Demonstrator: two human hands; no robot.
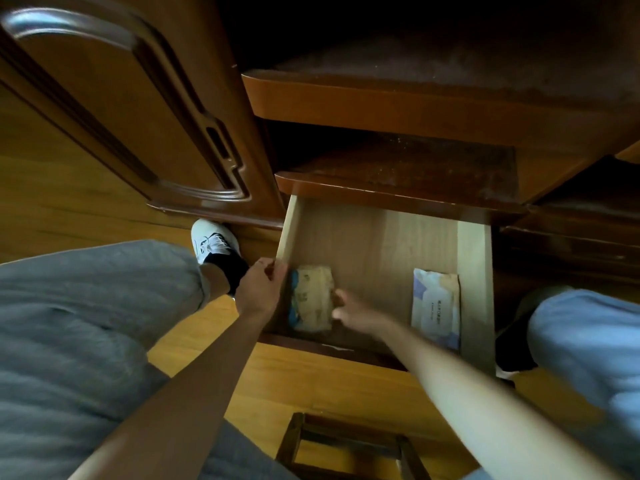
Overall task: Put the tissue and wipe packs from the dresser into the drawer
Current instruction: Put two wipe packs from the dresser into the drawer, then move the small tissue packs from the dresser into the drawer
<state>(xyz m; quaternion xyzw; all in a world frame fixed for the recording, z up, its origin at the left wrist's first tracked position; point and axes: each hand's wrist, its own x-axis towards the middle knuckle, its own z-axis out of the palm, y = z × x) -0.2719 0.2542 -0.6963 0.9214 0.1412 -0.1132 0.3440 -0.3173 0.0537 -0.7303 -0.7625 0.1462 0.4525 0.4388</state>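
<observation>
Your right hand [349, 311] gripped the tan-and-blue soft tissue pack [311, 299] inside the open pale wooden drawer [474, 271], your left hand [259, 289] closed on its side wall.

Two packs (one tan [311, 299], one white [435, 308]), one open drawer [374, 237], two hands

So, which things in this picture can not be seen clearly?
- Head view: the print on the white wipe pack is too small to read.
- The tan tissue pack: the right hand covers its right edge, so the grip is unclear.
- The drawer front panel and handle: hidden from above.
- The dresser top: dark and cut off by the upper edge, so remaining packs are unknown.
</observation>
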